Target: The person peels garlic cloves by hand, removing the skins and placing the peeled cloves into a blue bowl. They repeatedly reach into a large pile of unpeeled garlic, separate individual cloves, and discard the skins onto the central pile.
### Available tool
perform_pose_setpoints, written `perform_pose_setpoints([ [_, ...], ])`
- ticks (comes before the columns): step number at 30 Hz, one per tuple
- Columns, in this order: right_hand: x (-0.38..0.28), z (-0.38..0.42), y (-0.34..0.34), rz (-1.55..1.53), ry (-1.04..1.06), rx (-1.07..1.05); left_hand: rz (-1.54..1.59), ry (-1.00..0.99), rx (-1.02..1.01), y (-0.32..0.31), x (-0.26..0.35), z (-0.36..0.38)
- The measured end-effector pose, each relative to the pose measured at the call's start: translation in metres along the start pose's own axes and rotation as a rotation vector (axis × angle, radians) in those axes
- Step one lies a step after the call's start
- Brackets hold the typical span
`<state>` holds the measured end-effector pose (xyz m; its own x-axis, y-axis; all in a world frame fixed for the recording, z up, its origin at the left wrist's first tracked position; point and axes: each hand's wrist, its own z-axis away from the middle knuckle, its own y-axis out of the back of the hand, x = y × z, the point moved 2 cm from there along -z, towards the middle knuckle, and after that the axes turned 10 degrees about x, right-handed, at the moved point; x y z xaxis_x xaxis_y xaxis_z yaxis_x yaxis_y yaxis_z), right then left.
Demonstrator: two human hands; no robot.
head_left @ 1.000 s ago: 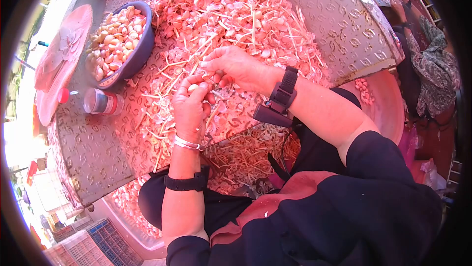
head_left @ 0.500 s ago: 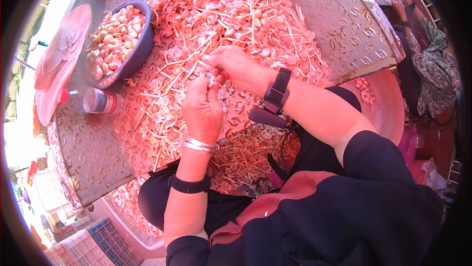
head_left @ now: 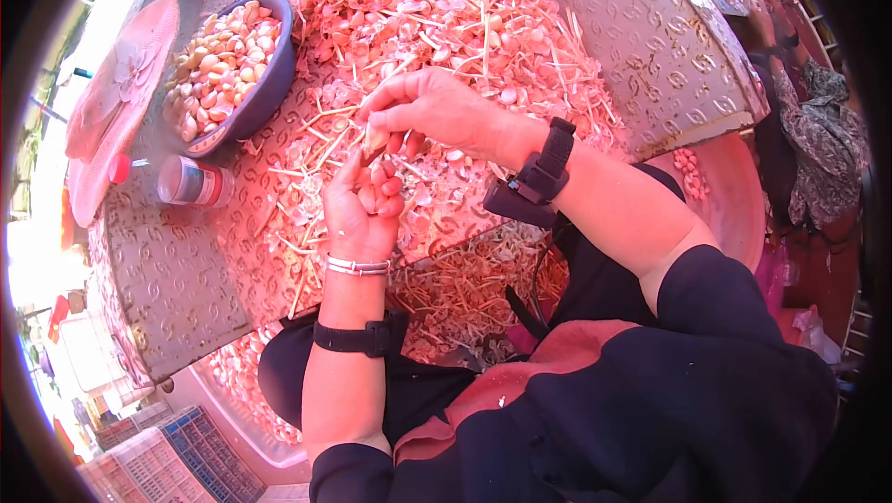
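My left hand is turned palm up with its fingers curled, and pale garlic cloves show in them. Just above it, my right hand pinches a garlic clove between thumb and fingers, close to the left fingertips. Both hands are over the near side of a large heap of garlic cloves, skins and dry stalks on a patterned metal table. A blue bowl filled with peeled cloves stands to the left of the heap.
A jar lies beside the bowl, near a pink hat at the table's left edge. Below the table are a tub of cloves and plastic crates. Another person's patterned clothing shows at the right.
My left hand has rolled palm up and shifted slightly left, showing cloves in its fingers. My right hand has moved a little up and left, its fingers now around a clove.
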<state>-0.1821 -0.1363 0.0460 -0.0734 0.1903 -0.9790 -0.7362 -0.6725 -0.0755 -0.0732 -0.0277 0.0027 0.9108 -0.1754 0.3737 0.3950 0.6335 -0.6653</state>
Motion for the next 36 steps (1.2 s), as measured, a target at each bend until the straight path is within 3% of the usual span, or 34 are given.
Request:
perform_pose_setpoints([
  [3, -0.006, 0.011, -0.019, 0.087, 0.157, -0.070, 0.112, -0.065, -0.166, 0.005, -0.007, -0.014],
  [4, -0.007, 0.011, -0.017, 0.082, 0.101, -0.053, 0.114, -0.026, -0.345, 0.006, -0.006, -0.017],
  [8, 0.003, 0.006, -0.005, 0.147, 0.040, -0.086, 0.090, -0.004, -0.156, -0.004, -0.004, -0.003],
  [11, 0.009, 0.002, -0.005, 0.174, 0.136, -0.217, 0.099, -0.030, -0.021, -0.005, -0.004, -0.002],
  [13, 0.001, -0.003, 0.004, 0.158, 0.019, -0.013, 0.110, 0.028, -0.092, 0.004, 0.000, -0.005],
  [14, 0.005, -0.008, 0.011, 0.159, 0.019, -0.013, 0.111, 0.028, -0.092, 0.007, 0.001, -0.006],
  [16, 0.012, -0.015, 0.028, 0.834, 0.375, 0.233, 0.138, 0.002, -0.204, 0.006, 0.005, -0.001],
  [17, 0.019, -0.015, 0.028, 0.834, 0.376, 0.233, 0.138, 0.001, -0.204, 0.006, 0.007, 0.000],
  [20, 0.025, 0.003, 0.005, 1.294, 0.608, -0.011, 0.188, -0.043, -0.293, 0.005, 0.011, 0.001],
  [23, 0.044, 0.001, 0.000, 1.299, 0.741, -0.007, 0.209, -0.068, -0.280, 0.000, 0.015, 0.006],
  [25, 0.043, -0.004, 0.005, 1.319, 0.687, 0.037, 0.257, -0.092, -0.073, -0.002, 0.018, 0.012],
  [27, 0.042, -0.007, 0.014, 1.172, 0.460, 0.082, 0.234, -0.138, -0.058, 0.007, 0.018, 0.006],
  [28, 0.041, -0.008, 0.016, 0.973, 0.470, 0.113, 0.210, -0.059, -0.147, 0.014, 0.017, -0.003],
  [29, 0.042, -0.010, 0.016, 0.974, 0.472, 0.110, 0.185, 0.018, -0.237, 0.020, 0.017, -0.009],
  [30, 0.033, -0.009, 0.014, 0.783, 0.405, 0.084, 0.117, -0.012, -0.113, 0.015, 0.013, -0.006],
  [32, 0.019, -0.005, 0.009, 0.528, 0.324, 0.051, -0.023, -0.086, -0.053, 0.008, 0.009, -0.002],
  [36, 0.005, 0.005, 0.002, 0.811, 0.497, -0.006, -0.263, -0.240, 0.065, -0.008, 0.001, 0.006],
])
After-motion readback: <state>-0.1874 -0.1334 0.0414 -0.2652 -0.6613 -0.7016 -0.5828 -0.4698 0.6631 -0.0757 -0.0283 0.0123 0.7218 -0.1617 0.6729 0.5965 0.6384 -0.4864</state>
